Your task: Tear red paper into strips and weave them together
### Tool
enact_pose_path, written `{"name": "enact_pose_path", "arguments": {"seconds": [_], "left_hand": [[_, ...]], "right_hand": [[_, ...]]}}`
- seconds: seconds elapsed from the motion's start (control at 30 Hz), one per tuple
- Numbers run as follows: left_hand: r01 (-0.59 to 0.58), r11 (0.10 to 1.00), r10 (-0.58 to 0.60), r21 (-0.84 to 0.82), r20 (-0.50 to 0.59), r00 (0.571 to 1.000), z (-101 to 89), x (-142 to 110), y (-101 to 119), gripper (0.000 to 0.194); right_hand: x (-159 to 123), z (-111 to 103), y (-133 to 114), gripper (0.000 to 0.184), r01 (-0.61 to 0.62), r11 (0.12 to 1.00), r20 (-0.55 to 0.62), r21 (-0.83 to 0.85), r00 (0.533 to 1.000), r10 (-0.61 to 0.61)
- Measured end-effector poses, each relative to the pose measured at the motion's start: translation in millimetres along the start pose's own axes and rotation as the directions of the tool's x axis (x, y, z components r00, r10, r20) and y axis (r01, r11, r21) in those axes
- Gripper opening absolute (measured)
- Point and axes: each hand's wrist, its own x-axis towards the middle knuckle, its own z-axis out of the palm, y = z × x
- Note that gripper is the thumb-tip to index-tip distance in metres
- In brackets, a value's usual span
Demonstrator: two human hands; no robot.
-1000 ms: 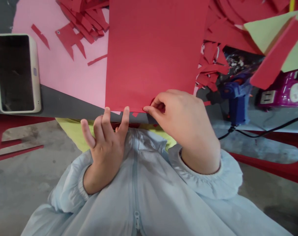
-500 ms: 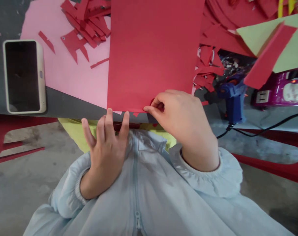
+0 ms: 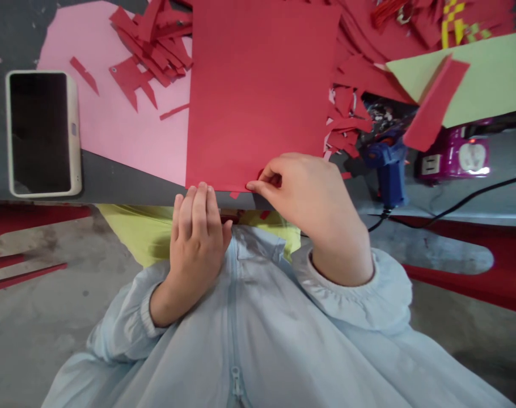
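A large sheet of red paper lies in front of me, its near edge close to the table's front edge. My right hand pinches that near edge right of its middle, thumb and forefinger together. At the sheet's near left corner rests my left hand, flat, fingers stretched out side by side with the tips at the paper's edge. Just left of the right hand's fingertips, a small red scrap sticks out from under the sheet.
Pink paper carrying red offcuts lies left, beside a phone in a pale case. On the right are a blue glue gun with a cable, a purple power socket box, pale green paper and a folded red strip.
My left hand's fingers have closed up side by side from a spread pose. My right hand keeps its pinch on the red paper. The view has shifted, moving the right-side things leftward.
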Motion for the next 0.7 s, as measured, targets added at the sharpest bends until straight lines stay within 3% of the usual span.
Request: {"name": "enact_pose_path", "arguments": {"seconds": [0.4,0.7], "left_hand": [[-0.044,0.999,0.045,0.017,-0.067,0.997,23.1,6,29,0.054],[-0.031,0.999,0.032,0.044,-0.031,0.999,16.6,10,30,0.049]], "right_hand": [[1,0,3,0.023,0.007,0.999,0.017,0.040,1.000,-0.008],[-4,-5,8,0.026,-0.021,0.999,0.023,0.046,1.000,0.020]]}}
